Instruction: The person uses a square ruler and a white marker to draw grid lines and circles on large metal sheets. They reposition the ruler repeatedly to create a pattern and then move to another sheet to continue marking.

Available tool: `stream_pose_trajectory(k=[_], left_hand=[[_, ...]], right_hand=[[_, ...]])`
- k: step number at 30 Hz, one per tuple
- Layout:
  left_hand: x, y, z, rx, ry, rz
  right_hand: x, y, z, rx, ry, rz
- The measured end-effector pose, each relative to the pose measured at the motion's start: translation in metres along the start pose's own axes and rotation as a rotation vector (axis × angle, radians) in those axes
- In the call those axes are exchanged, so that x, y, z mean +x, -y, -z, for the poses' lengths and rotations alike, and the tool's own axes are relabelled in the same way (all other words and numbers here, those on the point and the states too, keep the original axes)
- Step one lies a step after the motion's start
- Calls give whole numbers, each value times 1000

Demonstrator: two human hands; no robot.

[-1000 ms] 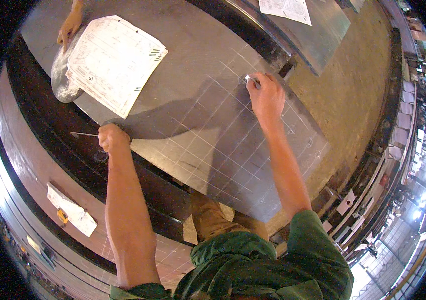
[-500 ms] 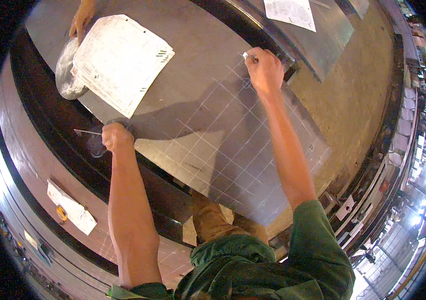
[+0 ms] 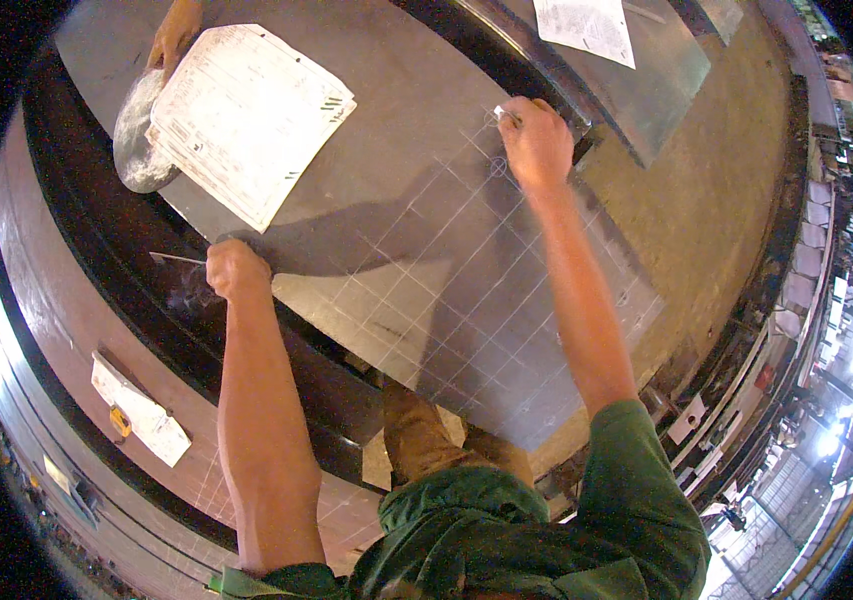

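My right hand (image 3: 538, 145) is closed in a pinch on a small white stick that looks like chalk (image 3: 498, 111), its tip at the dark metal plate (image 3: 476, 350). Thin white lines cross that plate in a grid, with a small circled mark just below the hand. At the plate's left edge my left hand (image 3: 236, 270) is curled into a fist around a thin, pale strip (image 3: 175, 258), whose end sticks out to the left. Its hidden part leaves its kind unclear.
A stack of printed sheets (image 3: 256, 120) lies on the plate beside a clear plastic-wrapped bundle (image 3: 141, 140), with another person's hand (image 3: 174, 40) touching the bundle. Another paper (image 3: 586, 28) lies far right. Lower left, a yellow tape measure (image 3: 121, 422) rests by a white sheet (image 3: 146, 415).
The whole view has shifted slightly. My right hand stays near the same part of the plate with the chalk, and my left hand keeps its grip on the strip.
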State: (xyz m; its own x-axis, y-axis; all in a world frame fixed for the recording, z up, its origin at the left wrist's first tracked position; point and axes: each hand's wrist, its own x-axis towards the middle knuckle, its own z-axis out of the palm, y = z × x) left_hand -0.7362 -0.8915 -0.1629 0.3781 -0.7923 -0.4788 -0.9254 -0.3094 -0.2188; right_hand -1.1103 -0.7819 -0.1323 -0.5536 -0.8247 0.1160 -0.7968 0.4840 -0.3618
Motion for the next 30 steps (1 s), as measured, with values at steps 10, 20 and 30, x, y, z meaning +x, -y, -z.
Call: stream_pose_trajectory(k=[10,20,30], left_hand=[[6,2,-4,-53,-7,35],[1,6,-1,211,-42,-167],[17,7,-14,-108,3,67]], right_hand=[[-28,-27,36,47,-20,-157],[-54,-46,37,58,-57,-221],[-66,-53,23,75,-130,-180]])
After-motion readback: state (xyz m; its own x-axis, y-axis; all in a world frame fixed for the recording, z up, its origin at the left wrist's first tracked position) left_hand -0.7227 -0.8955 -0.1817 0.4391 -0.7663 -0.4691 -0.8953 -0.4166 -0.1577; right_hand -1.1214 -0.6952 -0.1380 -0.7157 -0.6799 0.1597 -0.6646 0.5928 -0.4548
